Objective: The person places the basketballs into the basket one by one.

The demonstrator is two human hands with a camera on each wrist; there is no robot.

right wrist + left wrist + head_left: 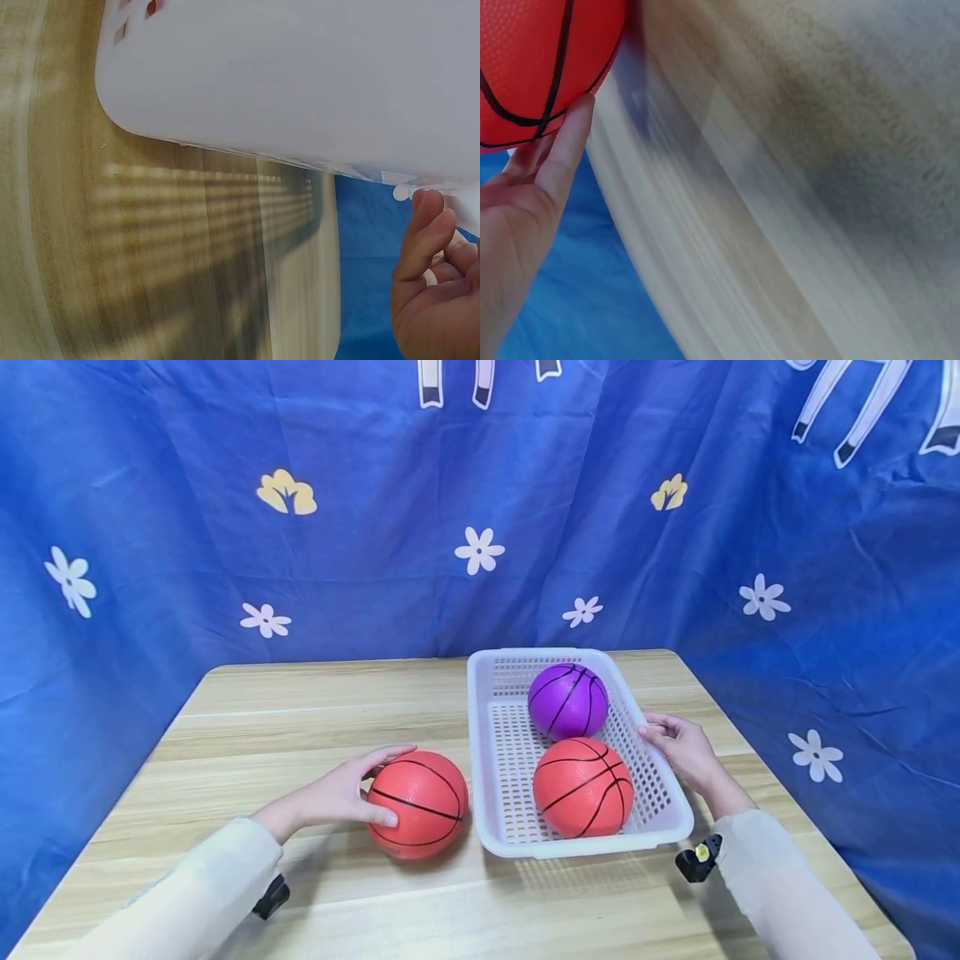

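My left hand (341, 793) holds a red toy basketball (431, 806) on the table, thumb on its near side and fingers over its far side. In the left wrist view, fingers (570, 142) touch the lower part of that ball (525, 52). With its fingertips, my right hand (684, 750) grips the right rim of a white plastic basket (483, 777). A purple toy basketball (567, 702) lies in the basket's far half, and a second red toy basketball (583, 787) in its near half. The right wrist view shows the hand (439, 277) at the basket wall (285, 82).
The wooden table (300, 718) has rounded far corners. A blue curtain (375, 568) printed with white flowers hangs behind it and along its sides. The held ball sits close to the basket's left side.
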